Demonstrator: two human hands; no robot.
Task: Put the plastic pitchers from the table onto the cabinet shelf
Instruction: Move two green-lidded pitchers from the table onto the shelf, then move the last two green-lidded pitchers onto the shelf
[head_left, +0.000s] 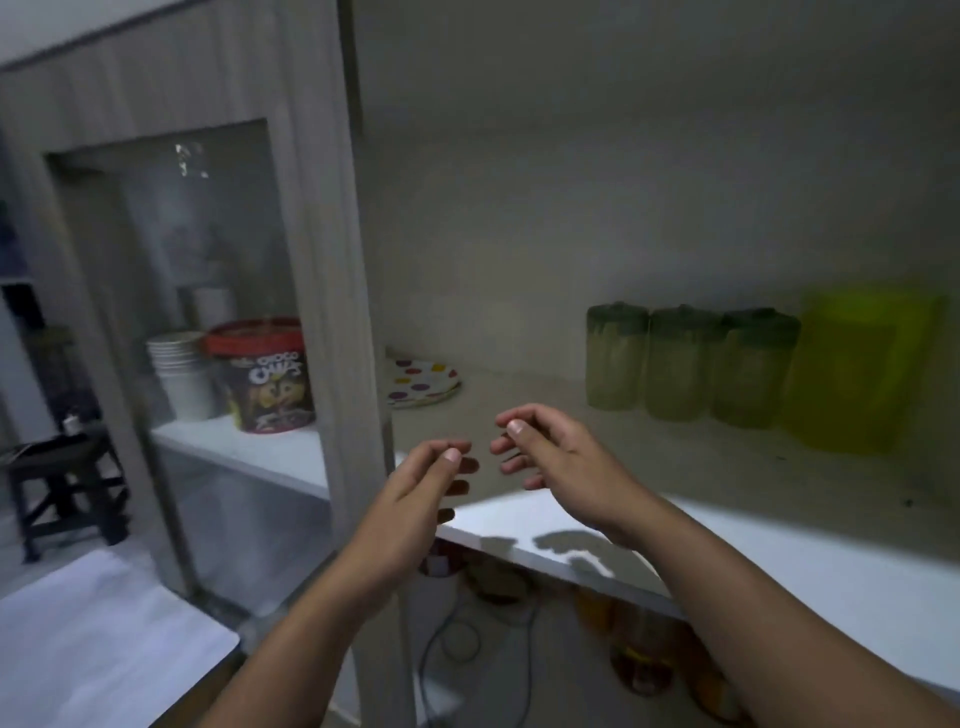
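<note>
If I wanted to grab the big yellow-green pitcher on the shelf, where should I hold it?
Probably around the middle of the yellow-green pitcher, coming from the open front of the shelf. Its body is wide and stands upright, three jars crowd its left side, and no handle shows. Two hands would likely suit.

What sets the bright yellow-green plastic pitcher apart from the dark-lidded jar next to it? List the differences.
The bright yellow-green plastic pitcher is vivid and boxy; the dark-lidded jar beside it is pale, frosted and round. The pitcher stands taller and wider than the jar. The jar carries a dark lid; the pitcher is too blurred to show one. Both stand upright at the back of the white cabinet shelf, out of both hands' grasp.
</note>
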